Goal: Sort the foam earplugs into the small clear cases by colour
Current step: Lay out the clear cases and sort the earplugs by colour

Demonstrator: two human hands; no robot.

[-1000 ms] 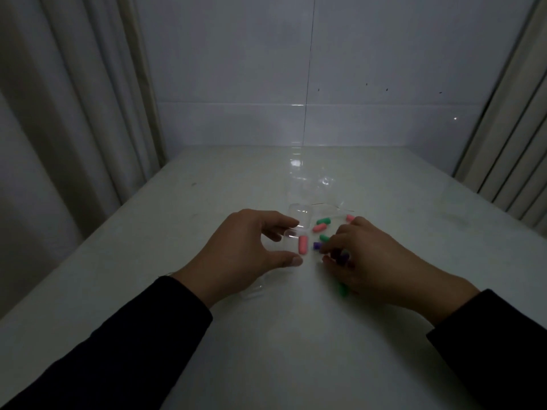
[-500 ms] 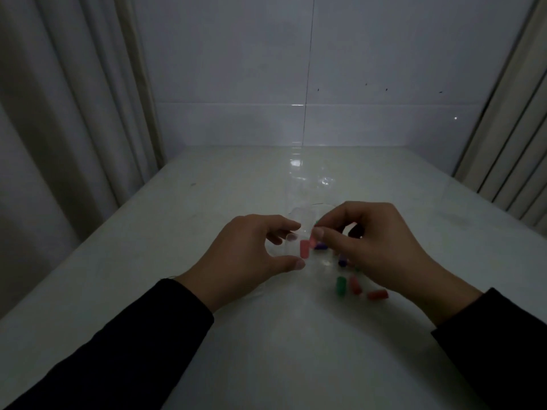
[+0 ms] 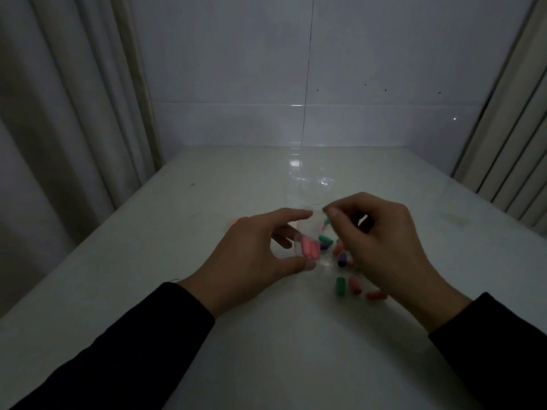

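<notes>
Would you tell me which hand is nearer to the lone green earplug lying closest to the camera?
Right. The right hand hangs just beside and above the green earplug; the left hand is farther off to its left, holding the clear case.

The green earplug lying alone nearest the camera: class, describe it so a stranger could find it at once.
Start at the pale table and find the right hand. Just below its palm, three loose earplugs lie in a row. The green earplug is the leftmost, standing lengthwise beside two pink ones, and is the only green one there.
</notes>
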